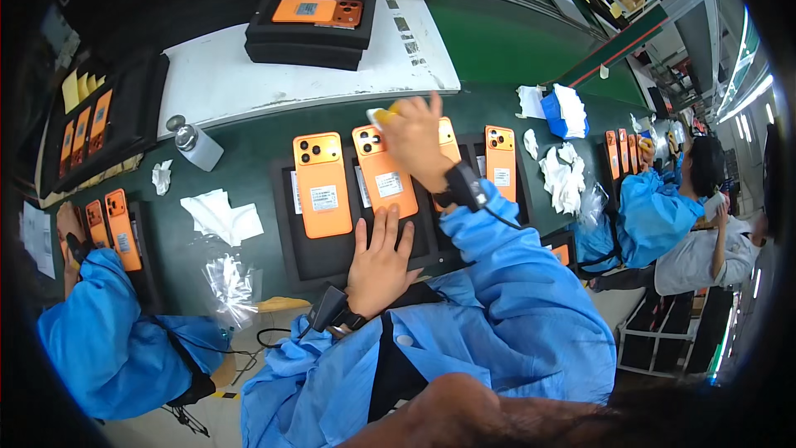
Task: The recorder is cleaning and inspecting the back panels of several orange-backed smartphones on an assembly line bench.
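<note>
Under my hands is an orange smartphone (400,203), back side up, with a white label on it. My left hand (381,261) has its fingers spread, their tips resting on the phone's lower end. My right hand (412,143) is closed on a small white wipe (373,115) over the phone's camera area; something yellow shows at the fingers. To the left lies another orange phone (330,214), its cameras uncovered. A third phone (448,139) is partly hidden behind my right hand. Farther right lies a fourth phone (500,158). All sit on a black foam tray (319,264).
A white bottle (199,149) and crumpled tissues (222,214) stand left, with a clear plastic bag (231,286) at the table edge. More tissues (564,178) and a blue box (572,114) are right. Stacked foam trays (307,51) hold phones. Co-workers in blue flank me.
</note>
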{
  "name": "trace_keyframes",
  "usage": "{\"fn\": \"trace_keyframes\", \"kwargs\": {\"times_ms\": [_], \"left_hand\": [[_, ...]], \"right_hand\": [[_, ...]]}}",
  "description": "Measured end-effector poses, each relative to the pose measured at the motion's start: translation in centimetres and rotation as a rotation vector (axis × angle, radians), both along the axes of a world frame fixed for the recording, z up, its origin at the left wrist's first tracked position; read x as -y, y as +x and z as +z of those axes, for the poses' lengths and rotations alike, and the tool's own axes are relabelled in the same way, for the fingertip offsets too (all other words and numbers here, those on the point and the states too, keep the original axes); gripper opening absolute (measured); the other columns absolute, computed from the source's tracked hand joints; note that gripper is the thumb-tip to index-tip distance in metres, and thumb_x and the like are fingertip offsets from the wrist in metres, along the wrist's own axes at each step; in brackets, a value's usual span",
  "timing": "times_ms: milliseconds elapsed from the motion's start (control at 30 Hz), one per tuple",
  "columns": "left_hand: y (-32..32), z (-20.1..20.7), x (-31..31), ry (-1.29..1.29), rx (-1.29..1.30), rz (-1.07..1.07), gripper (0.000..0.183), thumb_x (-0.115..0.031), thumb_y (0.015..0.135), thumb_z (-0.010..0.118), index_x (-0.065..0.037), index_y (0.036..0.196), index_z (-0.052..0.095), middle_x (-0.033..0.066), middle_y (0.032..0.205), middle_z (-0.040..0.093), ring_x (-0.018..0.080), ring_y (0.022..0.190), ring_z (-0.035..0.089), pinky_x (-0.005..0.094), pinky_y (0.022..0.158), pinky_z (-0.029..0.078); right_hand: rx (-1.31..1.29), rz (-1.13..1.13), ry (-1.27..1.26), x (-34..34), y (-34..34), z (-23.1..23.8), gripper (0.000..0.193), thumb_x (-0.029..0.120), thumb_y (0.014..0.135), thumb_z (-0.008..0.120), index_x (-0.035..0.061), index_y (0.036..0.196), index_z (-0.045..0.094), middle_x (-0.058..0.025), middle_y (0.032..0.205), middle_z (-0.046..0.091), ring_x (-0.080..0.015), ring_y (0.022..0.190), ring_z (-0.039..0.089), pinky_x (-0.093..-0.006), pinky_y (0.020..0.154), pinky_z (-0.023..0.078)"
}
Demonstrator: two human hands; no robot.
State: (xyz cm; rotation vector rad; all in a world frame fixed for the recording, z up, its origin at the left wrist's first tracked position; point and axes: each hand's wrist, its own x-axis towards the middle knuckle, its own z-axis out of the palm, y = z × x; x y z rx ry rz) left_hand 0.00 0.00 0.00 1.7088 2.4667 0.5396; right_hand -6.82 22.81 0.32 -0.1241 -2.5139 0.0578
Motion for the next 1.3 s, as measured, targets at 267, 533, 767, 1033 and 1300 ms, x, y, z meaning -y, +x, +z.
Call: {"fn": "trace_keyframes", "kwargs": {"times_ms": [267,533,767,1033,1300], "left_hand": [[1.0,0.6,-1.4,0.016,0.005,0.005,0.08,-0.047,0.074,0.078,-0.007,0.139,0.055,0.0258,0.153,0.036,0.0396,0.145,0.03,0.0615,0.115,0.021],[0.6,0.5,-1.4,0.034,0.014,0.013,0.081,-0.047,0.073,0.079,-0.007,0.138,0.055,0.0258,0.153,0.036,0.0393,0.144,0.031,0.0609,0.114,0.023],[0.8,0.3,-1.0,0.039,-0.016,0.023,0.078,-0.047,0.075,0.077,-0.006,0.138,0.056,0.0262,0.153,0.035,0.0393,0.145,0.03,0.0616,0.115,0.022],[0.6,0.5,-1.1,0.038,-0.004,0.026,0.078,-0.05,0.075,0.077,-0.007,0.137,0.057,0.0246,0.152,0.038,0.0384,0.145,0.03,0.0598,0.115,0.025],[0.6,0.2,-1.0,0.057,0.014,0.02,0.077,-0.05,0.076,0.075,-0.006,0.137,0.056,0.025,0.152,0.038,0.0387,0.144,0.031,0.0597,0.115,0.023]], "right_hand": [[-0.045,0.092,0.043,0.7,2.5,-0.4,0.012,0.015,0.078,0.069,0.015,0.088,0.076,-0.0048,0.088,0.059,-0.0267,0.094,0.057,-0.0666,0.103,0.032],[-0.026,-0.016,-0.012,-0.3,5.0,0.0,0.008,0.013,0.084,0.068,0.0126,0.089,0.075,-0.007,0.085,0.061,-0.028,0.092,0.059,-0.0608,0.104,0.033],[-0.028,-0.016,0.126,-1.2,0.3,1.8,0.01,0.018,0.082,0.068,0.0112,0.082,0.075,-0.0057,0.081,0.062,-0.0264,0.089,0.059,-0.0655,0.101,0.032],[0.021,0.027,0.069,-1.1,2.3,2.5,0.01,0.012,0.085,0.068,0.0094,0.088,0.077,-0.0054,0.086,0.063,-0.0265,0.096,0.058,-0.0632,0.104,0.031],[0.056,-0.122,0.12,1.4,4.4,0.5,0.014,0.017,0.085,0.066,0.0072,0.076,0.07,-0.0074,0.081,0.061,-0.0285,0.091,0.058,-0.0628,0.103,0.033]]}}
